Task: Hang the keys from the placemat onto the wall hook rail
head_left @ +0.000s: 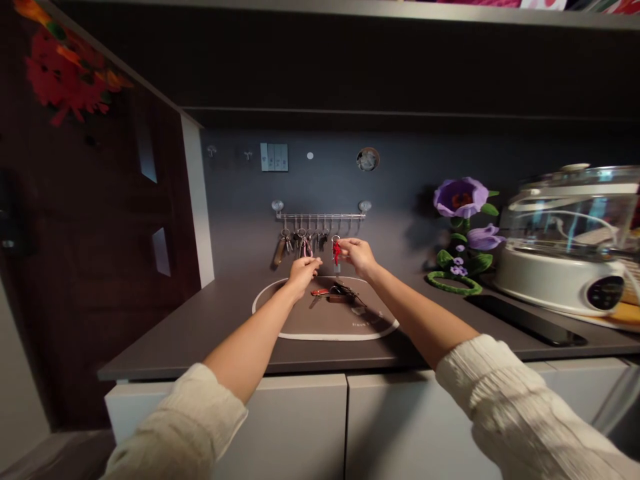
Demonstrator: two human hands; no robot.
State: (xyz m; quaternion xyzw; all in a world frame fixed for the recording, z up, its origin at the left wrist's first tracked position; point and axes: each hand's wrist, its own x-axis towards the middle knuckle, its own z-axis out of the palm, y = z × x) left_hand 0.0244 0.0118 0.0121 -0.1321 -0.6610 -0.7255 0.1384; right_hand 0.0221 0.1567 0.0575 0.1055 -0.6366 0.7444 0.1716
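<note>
Just below a wall-mounted hook rail, my right hand pinches a red key charm with a metal ring at its top. The ring is close under the rail's hooks; whether it hangs on one I cannot tell. To its left is my left hand, fingers drawn together, and anything in them is hidden. Several bunches of keys hang from the rail behind and above that hand. Below both hands, more keys and a red-handled key lie on a brown mat with a pale border.
A dark countertop carries the mat. At the right stand purple artificial flowers, a black phone and a white appliance with a clear top. A shelf overhangs the counter. A dark door is at the left.
</note>
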